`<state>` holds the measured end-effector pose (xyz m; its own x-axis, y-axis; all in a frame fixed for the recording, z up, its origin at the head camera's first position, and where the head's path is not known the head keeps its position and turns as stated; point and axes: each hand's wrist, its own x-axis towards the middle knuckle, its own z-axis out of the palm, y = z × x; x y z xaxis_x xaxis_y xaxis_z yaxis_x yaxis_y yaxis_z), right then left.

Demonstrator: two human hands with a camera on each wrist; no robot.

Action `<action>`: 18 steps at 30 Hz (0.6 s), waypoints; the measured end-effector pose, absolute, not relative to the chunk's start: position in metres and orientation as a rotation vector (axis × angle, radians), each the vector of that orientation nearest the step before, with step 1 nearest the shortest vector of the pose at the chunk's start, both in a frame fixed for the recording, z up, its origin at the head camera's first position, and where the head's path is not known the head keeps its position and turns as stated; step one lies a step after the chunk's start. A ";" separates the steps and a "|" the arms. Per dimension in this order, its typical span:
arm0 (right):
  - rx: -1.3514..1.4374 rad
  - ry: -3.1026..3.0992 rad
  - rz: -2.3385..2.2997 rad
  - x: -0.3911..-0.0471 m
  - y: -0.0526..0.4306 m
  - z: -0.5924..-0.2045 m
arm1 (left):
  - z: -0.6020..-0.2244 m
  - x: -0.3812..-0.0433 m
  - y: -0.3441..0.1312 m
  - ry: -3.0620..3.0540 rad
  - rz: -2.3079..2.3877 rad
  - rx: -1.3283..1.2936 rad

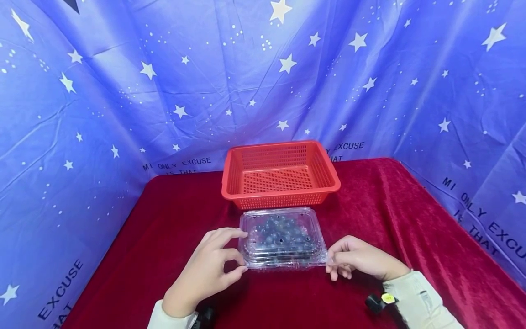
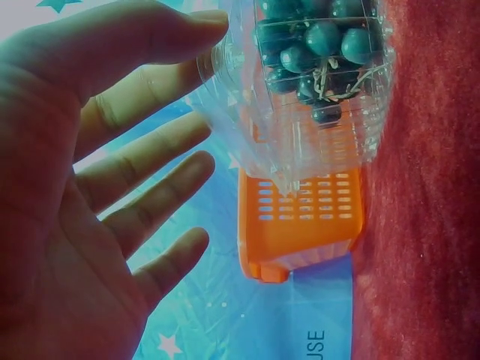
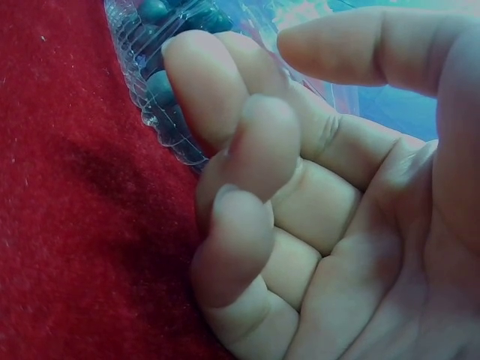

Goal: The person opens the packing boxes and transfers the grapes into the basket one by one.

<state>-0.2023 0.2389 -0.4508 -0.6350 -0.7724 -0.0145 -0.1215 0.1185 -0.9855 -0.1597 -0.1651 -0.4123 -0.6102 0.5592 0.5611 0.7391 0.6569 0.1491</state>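
Note:
A clear plastic clamshell box (image 1: 283, 260) of dark grapes (image 1: 281, 233) sits on the red cloth, its vented lid down. Stems show among the grapes (image 2: 322, 37) in the left wrist view. My left hand (image 1: 209, 265) pinches the box's near left corner between thumb and index finger, the other fingers spread. At the near right corner, my right hand (image 1: 361, 258) holds the rim with thumb and index finger. Its remaining fingers (image 3: 232, 247) curl in beside the box. In the right wrist view those fingers hide part of the corner.
A red perforated plastic basket (image 1: 279, 198) stands right behind the box, with no contents visible. Dark red velvet cloth (image 1: 172, 219) covers the table. Blue star-printed curtains (image 1: 246, 68) enclose the back and both sides.

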 end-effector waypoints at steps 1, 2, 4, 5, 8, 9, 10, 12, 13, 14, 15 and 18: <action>-0.866 1.858 -1.556 -0.202 0.239 -0.450 | -0.412 -0.160 -0.165 -2.401 -0.508 -1.012; -0.866 1.858 -1.555 -0.202 0.238 -0.450 | -0.412 -0.160 -0.165 -2.401 -0.504 -1.013; -0.867 1.855 -1.555 -0.203 0.238 -0.449 | -0.413 -0.160 -0.166 -2.402 -0.506 -1.013; -0.866 1.855 -1.554 -0.203 0.237 -0.449 | -0.413 -0.160 -0.166 -2.404 -0.509 -1.014; -0.863 1.858 -1.554 -0.203 0.237 -0.449 | -0.413 -0.159 -0.166 -2.417 -0.517 -1.008; -0.861 1.857 -1.556 -0.203 0.237 -0.449 | -0.413 -0.159 -0.166 -2.425 -0.520 -1.003; -0.860 1.857 -1.556 -0.203 0.237 -0.449 | -0.413 -0.159 -0.166 -2.431 -0.517 -1.002; -0.858 1.852 -1.557 -0.203 0.237 -0.449 | -0.414 -0.158 -0.165 -2.445 -0.513 -0.995; -0.857 1.850 -1.558 -0.203 0.237 -0.449 | -0.414 -0.158 -0.165 -2.450 -0.511 -0.994; -0.855 1.848 -1.559 -0.203 0.237 -0.449 | -0.414 -0.158 -0.165 -2.454 -0.511 -0.992; -0.853 1.846 -1.560 -0.203 0.237 -0.449 | -0.414 -0.157 -0.164 -2.456 -0.513 -0.991; -0.847 1.846 -1.562 -0.203 0.238 -0.450 | -0.414 -0.157 -0.163 -2.460 -0.529 -0.989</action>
<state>-0.2025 0.2379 -0.4499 -0.6363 -0.7710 -0.0237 -0.1042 0.1163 -0.9877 -0.1575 -0.1635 -0.4136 -0.6504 0.5513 0.5225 0.7173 0.6720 0.1838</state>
